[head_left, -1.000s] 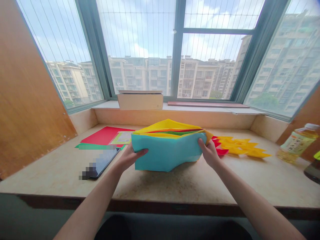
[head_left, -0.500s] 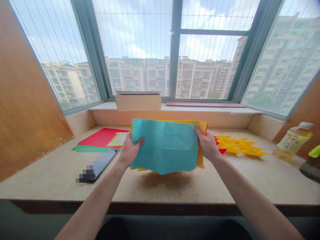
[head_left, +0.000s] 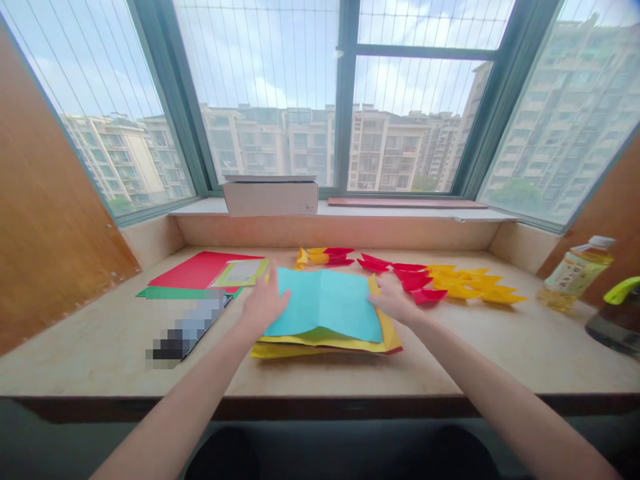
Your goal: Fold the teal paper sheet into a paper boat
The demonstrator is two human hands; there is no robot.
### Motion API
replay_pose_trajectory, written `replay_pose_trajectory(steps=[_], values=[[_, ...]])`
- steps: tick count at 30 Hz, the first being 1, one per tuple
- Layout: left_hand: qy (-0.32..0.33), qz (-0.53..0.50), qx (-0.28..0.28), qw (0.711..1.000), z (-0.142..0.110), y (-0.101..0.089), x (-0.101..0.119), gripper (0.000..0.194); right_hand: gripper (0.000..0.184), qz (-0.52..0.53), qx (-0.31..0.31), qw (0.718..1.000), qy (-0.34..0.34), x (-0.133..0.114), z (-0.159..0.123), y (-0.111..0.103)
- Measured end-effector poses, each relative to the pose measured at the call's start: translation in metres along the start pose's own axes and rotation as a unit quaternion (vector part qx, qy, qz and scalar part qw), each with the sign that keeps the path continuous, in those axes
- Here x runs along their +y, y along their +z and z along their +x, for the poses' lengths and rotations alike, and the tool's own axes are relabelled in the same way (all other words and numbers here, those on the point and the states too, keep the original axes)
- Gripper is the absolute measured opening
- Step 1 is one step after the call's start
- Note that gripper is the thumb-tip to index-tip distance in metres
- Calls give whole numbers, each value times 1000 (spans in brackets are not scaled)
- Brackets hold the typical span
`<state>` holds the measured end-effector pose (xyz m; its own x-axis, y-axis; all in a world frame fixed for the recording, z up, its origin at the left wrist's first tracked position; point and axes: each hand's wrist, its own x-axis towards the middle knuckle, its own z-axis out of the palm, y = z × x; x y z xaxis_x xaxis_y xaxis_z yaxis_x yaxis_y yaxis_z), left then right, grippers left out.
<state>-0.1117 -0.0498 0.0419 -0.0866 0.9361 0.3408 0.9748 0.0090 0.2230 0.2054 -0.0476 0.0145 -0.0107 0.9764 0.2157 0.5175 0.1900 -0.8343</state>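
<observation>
A stack of coloured paper sheets lies low over the tabletop in front of me. On top is a creased light-blue sheet (head_left: 323,303), with yellow sheets (head_left: 320,350) and a little red showing beneath it. Along the stack's left edge is my left hand (head_left: 265,301), open, with its thumb and fingers apart. My right hand (head_left: 395,300) is at the right edge, its thumb by the blue sheet and its fingers apart, somewhat blurred. Just beyond the stack stand folded red and yellow paper pieces (head_left: 327,257); more red pieces (head_left: 417,281) and yellow pieces (head_left: 470,283) spread to the right.
Red sheets (head_left: 200,270), a green sheet (head_left: 173,293) and a yellow-green packet (head_left: 243,273) lie left. Nearer is a partly pixelated dark flat device (head_left: 193,333). A bottle (head_left: 575,273) and dark container (head_left: 617,320) stand right. A box (head_left: 270,198) sits on the sill.
The paper stack has come down from upright in both hands to lying nearly flat. Both hands have loosened from its edges. Folded pieces behind it now show.
</observation>
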Motion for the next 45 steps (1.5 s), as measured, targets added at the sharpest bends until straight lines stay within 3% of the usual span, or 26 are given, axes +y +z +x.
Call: replay_pose_trajectory(steps=[2,4,6,8,9,11,13,15,19,22,25,28,31,33,37,40,42,45], values=[[62,82,51,993,-13,8,3,67,61,-71,31,997,-21,9,-6,9],[181,120,90,972,-20,16,6,63,54,-237,39,963,-125,9,-10,12],[337,103,45,935,-19,24,8,60,35,-372,-36,896,-238,2,-13,11],[434,56,-48,898,-15,32,11,54,29,-430,-137,847,-280,-10,-15,11],[432,34,-87,897,-12,36,12,52,30,-437,-167,841,-273,-15,-16,12],[394,-8,-149,907,-10,40,13,49,33,-405,-195,864,-226,-24,-19,16],[361,-46,-181,914,-11,41,13,46,44,-345,-223,896,-171,-27,-25,24],[346,-71,-189,916,-15,40,11,43,60,-308,-250,907,-142,-24,-31,33],[335,-70,-184,922,-24,39,8,55,65,-310,-247,902,-170,-15,-39,45],[364,-74,-176,912,-27,42,8,51,66,-306,-256,901,-167,-13,-36,43],[408,-108,-193,886,-28,41,9,44,67,-297,-314,890,-143,-16,-18,31],[410,-127,-219,876,-28,37,9,49,57,-299,-357,871,-160,-29,16,26],[410,-140,-216,875,-31,35,7,58,47,-349,-245,881,-203,-50,55,45],[409,-147,-203,877,-33,36,6,60,48,-426,-179,856,-229,-64,77,72],[399,-154,-180,886,-36,40,6,62,57,-456,-152,840,-251,-77,113,138],[401,-148,-182,885,-36,38,6,62,50,-475,-138,840,-222,-71,138,174],[406,-144,-188,883,-36,34,7,60,44,-475,-127,851,-185,-62,153,185],[408,-141,-196,880,-36,29,8,58,45,-470,-111,866,-132,-44,172,182]])
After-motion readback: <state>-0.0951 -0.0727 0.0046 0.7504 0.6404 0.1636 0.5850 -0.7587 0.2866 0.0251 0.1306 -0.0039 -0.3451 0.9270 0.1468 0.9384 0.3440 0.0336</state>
